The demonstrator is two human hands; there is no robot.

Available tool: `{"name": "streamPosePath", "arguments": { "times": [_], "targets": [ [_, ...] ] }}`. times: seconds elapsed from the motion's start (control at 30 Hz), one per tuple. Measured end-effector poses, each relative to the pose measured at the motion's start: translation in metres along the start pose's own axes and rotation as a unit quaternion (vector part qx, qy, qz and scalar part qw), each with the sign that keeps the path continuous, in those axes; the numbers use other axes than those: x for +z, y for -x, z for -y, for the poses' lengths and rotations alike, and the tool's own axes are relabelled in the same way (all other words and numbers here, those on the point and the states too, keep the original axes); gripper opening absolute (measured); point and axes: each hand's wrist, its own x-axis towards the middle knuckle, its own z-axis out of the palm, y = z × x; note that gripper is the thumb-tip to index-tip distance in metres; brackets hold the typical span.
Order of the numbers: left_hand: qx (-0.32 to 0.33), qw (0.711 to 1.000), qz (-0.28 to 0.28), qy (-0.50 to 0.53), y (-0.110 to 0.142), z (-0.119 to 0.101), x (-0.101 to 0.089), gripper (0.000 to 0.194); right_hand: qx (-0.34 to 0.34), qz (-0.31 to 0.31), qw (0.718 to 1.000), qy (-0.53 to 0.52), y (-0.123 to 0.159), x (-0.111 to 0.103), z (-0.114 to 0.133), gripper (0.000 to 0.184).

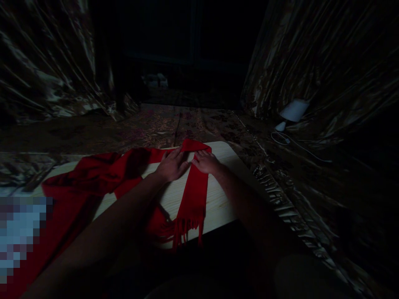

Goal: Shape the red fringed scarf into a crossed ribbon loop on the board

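Observation:
A long red scarf point(193, 189) with a fringed end lies across a pale wood-grain table point(222, 195). Near the table's far edge it folds over at a corner, and one flat strip runs back toward me, its fringe hanging at the near edge. My left hand point(172, 166) rests with fingers stretched out, its fingertips on the part of the scarf along the far edge. Lying flat on the top of the fringed strip is my right hand point(205, 161), fingers extended. More of the scarf is bunched in loose folds at the left and trails off the table.
A small white lamp point(294, 111) with a loose cord point(307, 151) stands beyond the table at the right. Patterned curtains point(56, 62) hang on both sides. Patterned fabric point(162, 124) covers the surface behind the table. A pixelated patch point(18, 232) hides the lower left. The room is dim.

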Motion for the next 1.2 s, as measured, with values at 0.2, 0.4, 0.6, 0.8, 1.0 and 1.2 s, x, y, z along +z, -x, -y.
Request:
{"name": "streamPosePath", "arguments": {
  "times": [0.2,0.4,0.6,0.8,1.0,1.2],
  "targets": [
    [0.045,0.999,-0.018,-0.01,0.025,-0.006,-0.017,0.06,0.1,0.048,0.994,0.002,-0.009,-0.006,0.01,0.069],
    [0.034,0.999,0.017,-0.019,0.041,-0.004,-0.008,0.06,0.079,0.008,0.997,0.011,-0.005,-0.002,0.005,0.065],
    [0.026,1.0,0.008,0.002,0.04,-0.001,-0.003,0.059,-0.026,-0.052,0.998,-0.014,0.01,-0.007,-0.033,0.04],
    [0.017,1.0,0.018,0.005,0.041,0.001,0.003,0.059,0.055,-0.131,0.988,-0.061,0.025,-0.01,-0.044,0.022],
    [0.008,0.999,0.031,-0.006,0.042,0.001,0.005,0.059,0.014,-0.259,0.964,-0.066,0.02,-0.007,-0.041,0.038],
    [-0.012,0.999,0.039,-0.013,0.043,-0.004,-0.003,0.06,0.06,-0.171,0.981,-0.063,0.003,-0.012,-0.046,0.04]
  ]
}}
